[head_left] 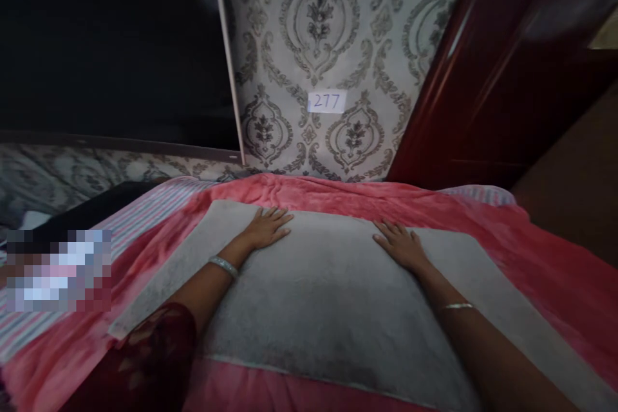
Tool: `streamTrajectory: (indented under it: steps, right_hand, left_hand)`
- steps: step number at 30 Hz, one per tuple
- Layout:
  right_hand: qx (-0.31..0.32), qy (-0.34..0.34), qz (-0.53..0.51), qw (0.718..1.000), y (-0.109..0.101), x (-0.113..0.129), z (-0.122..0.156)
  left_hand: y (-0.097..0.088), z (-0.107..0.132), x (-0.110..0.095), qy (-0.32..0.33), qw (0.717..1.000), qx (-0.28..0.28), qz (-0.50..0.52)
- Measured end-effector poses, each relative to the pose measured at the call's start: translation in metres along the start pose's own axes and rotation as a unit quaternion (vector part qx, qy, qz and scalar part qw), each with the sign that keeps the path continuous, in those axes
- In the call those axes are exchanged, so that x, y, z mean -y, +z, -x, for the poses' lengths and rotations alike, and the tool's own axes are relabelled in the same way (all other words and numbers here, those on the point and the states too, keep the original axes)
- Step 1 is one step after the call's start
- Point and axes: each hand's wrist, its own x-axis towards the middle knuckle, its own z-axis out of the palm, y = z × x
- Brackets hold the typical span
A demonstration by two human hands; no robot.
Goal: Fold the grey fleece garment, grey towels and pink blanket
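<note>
A grey cloth (333,290) with a soft nap lies spread flat over a pink-red plush blanket (290,188). My left hand (265,228) rests palm down near the cloth's far left edge, its fingers spread. Palm down near the far edge on the right is my right hand (400,243), also with fingers apart. Neither hand grips anything. The cloth looks mostly smooth, with darker shading toward its near edge. My forearms cover parts of its left and right sides.
A striped cloth (149,209) shows under the blanket at the left. Beyond stand a patterned wall (318,45) with a paper label (327,101) reading 277, a large dark screen (111,45) and a glossy dark-red wooden panel (483,64). A blurred patch covers something at left.
</note>
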Motion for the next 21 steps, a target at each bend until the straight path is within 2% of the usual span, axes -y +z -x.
streamTrajectory:
  steps: [2, 6, 9, 12, 16, 19, 21]
  right_hand:
    - [-0.018, -0.005, 0.008, 1.0, 0.007, -0.004, -0.001]
    - [-0.027, -0.014, 0.01, 0.999, 0.015, -0.009, -0.005]
    - [-0.029, -0.016, 0.007, 0.999, 0.017, -0.011, -0.006]
    - [-0.032, -0.008, 0.009, 0.999, 0.018, -0.01, -0.007]
    - [-0.031, 0.001, 0.021, 0.999, 0.016, -0.005, -0.005]
    - [-0.028, 0.003, 0.023, 0.999, 0.01, 0.0, -0.002]
    - [-0.024, 0.004, 0.018, 1.0, 0.006, 0.002, 0.0]
  left_hand:
    - [-0.005, 0.011, 0.031, -0.027, 1.0, 0.0, -0.012]
    - [-0.014, 0.036, 0.093, -0.136, 0.989, -0.028, -0.046]
    - [-0.017, 0.046, 0.118, -0.193, 0.978, -0.055, -0.049]
    - [-0.016, 0.047, 0.122, -0.214, 0.975, -0.049, -0.033]
    - [-0.022, 0.046, 0.113, -0.21, 0.976, -0.029, -0.047]
    - [-0.032, 0.047, 0.1, -0.214, 0.969, -0.04, -0.112]
    - [-0.038, 0.049, 0.083, -0.223, 0.962, -0.069, -0.141]
